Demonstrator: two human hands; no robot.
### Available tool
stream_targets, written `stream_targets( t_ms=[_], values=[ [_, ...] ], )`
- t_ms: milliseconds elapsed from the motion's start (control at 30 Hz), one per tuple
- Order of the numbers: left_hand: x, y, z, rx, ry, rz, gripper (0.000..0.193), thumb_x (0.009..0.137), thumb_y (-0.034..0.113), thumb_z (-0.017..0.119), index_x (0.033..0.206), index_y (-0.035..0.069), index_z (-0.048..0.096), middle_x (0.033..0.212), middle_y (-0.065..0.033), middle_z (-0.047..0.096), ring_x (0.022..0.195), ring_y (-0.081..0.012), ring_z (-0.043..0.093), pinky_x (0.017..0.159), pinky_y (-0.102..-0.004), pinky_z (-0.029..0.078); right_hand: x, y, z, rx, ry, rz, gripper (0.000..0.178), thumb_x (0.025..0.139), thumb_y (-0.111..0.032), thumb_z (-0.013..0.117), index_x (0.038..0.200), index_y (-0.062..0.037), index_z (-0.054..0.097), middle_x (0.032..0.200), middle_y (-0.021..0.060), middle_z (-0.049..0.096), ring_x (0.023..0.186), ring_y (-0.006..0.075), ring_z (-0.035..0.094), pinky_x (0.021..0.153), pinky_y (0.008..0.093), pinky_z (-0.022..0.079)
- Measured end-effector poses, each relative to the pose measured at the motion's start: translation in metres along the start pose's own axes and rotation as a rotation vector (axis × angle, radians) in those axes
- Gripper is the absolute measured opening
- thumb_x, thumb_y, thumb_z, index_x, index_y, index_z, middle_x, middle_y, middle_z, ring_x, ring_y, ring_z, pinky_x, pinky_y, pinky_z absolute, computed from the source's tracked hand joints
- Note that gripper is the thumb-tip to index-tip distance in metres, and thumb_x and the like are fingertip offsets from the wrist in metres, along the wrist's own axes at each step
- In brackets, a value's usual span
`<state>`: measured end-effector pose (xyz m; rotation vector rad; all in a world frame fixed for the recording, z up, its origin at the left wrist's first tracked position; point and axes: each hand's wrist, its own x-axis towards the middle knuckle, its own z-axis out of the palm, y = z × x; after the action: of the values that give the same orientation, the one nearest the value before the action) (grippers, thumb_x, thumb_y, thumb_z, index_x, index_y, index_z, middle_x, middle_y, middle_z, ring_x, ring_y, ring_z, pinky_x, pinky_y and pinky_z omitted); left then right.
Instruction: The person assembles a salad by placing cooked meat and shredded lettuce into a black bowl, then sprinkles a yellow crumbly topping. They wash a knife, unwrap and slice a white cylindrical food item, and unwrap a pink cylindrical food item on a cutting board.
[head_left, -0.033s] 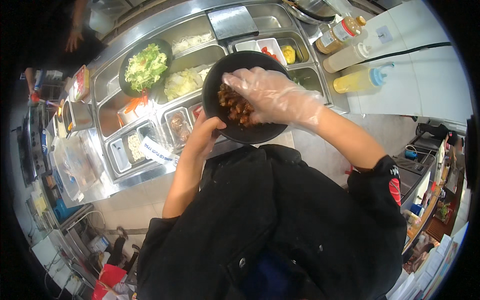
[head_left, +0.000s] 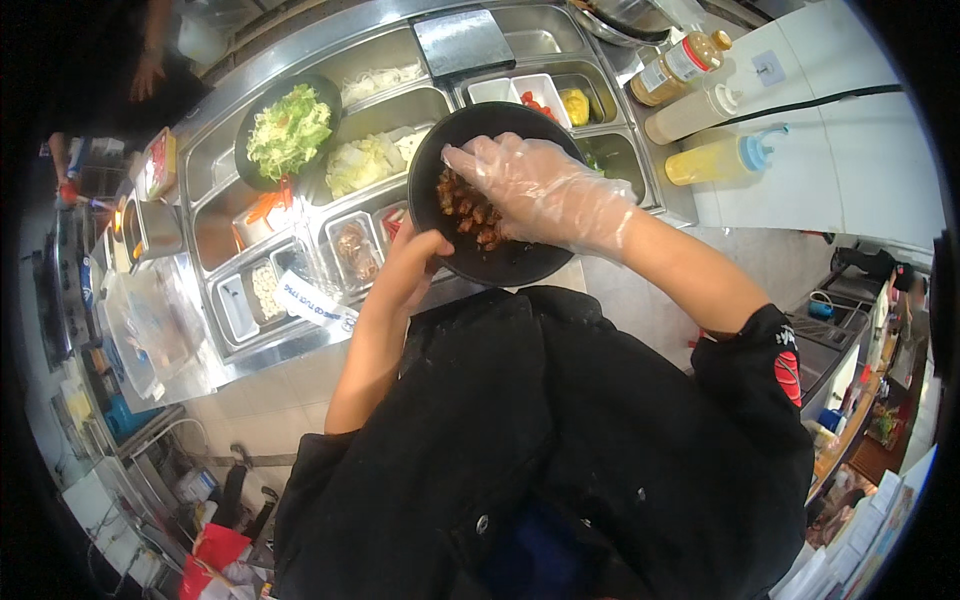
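I hold the black bowl [head_left: 500, 255] with my left hand [head_left: 415, 265], which grips its near rim from the lower left side; the thumb lies over the edge and the fingers go under, so I cannot see them. The bowl is above the steel counter of trays [head_left: 300, 330], in front of my chest. My right hand [head_left: 530, 185] wears a thin clear plastic glove and is over the bowl, palm down, the fingers spread loosely and bent toward the brown pieces of food [head_left: 468, 212] that lie in the left part of the bowl. The fingertips touch or almost touch this food; I cannot tell if they pinch any piece.

Compared with the other picture, which is from the same instant, I find no change: the bowl, both hands and the food are in the same places.

Behind the bowl, to the left, a second black bowl with green salad [head_left: 288, 130] sits on the trays. Next to it is a tray with pale chopped cabbage [head_left: 365, 160], and farther back a small tray with red and yellow pieces [head_left: 555, 100]. On the right, on the white surface, three squeeze bottles [head_left: 715, 160] lie side by side: one brown, one pale, one yellow with a blue cap. Far at the upper left, another person's hand [head_left: 148, 75] rests near the counter.
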<state>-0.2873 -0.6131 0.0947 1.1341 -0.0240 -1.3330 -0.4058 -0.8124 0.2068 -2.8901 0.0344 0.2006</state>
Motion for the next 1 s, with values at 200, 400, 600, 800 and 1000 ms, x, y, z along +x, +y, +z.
stream_targets(
  t_ms=[200,400,600,800,1000],
  values=[
    [0.000,-0.014,0.032,0.003,-0.022,0.061,0.066,0.079,0.001,0.059,0.144,0.005,0.049,0.121,-0.0074,0.062,0.108,-0.0181,0.059,0.094,-0.0315,0.048,0.008,0.020,0.017,0.091,0.105,-0.009,0.041,0.082,-0.001,0.066,0.122,-0.0053,0.065,0.113,0.0162,0.070,0.108,0.0345,0.070,0.087,0.0451,0.059],
    [0.005,-0.009,0.034,-0.048,-0.055,0.121,0.068,0.078,-0.001,0.057,0.146,0.005,0.046,0.126,-0.0081,0.061,0.113,-0.0204,0.058,0.097,-0.0335,0.048,-0.007,0.047,-0.029,0.440,0.146,-0.014,0.045,0.084,0.001,0.058,0.128,-0.0035,0.067,0.124,0.0185,0.071,0.118,0.0358,0.067,0.106,0.0415,0.051],
    [0.014,-0.029,0.055,-0.149,0.026,0.214,0.058,0.079,0.004,0.056,0.137,-0.001,0.052,0.131,-0.0134,0.063,0.119,-0.0291,0.062,0.101,-0.0437,0.052,-0.040,0.069,-0.058,0.494,0.257,0.019,0.036,0.105,-0.015,0.063,0.140,-0.0037,0.061,0.134,0.0107,0.069,0.121,0.0226,0.068,0.101,0.0355,0.054],
    [0.029,-0.047,0.075,-0.249,-0.011,0.209,0.067,0.081,0.003,0.053,0.147,0.002,0.044,0.139,-0.0139,0.057,0.126,-0.0309,0.058,0.108,-0.0443,0.048,-0.067,0.081,-0.041,1.118,0.250,0.292,0.043,0.109,-0.036,0.054,0.137,-0.0050,0.064,0.124,0.0147,0.073,0.113,0.0241,0.071,0.099,0.0351,0.055],
    [0.043,-0.060,0.073,-0.138,-0.081,0.208,0.071,0.082,0.000,0.053,0.152,0.005,0.039,0.138,-0.0115,0.055,0.124,-0.0237,0.056,0.106,-0.0383,0.048,-0.087,0.101,-0.019,1.570,0.366,0.432,0.055,0.108,-0.047,0.054,0.142,-0.0045,0.060,0.131,0.0145,0.070,0.120,0.0226,0.067,0.095,0.0348,0.056]
  ],
)
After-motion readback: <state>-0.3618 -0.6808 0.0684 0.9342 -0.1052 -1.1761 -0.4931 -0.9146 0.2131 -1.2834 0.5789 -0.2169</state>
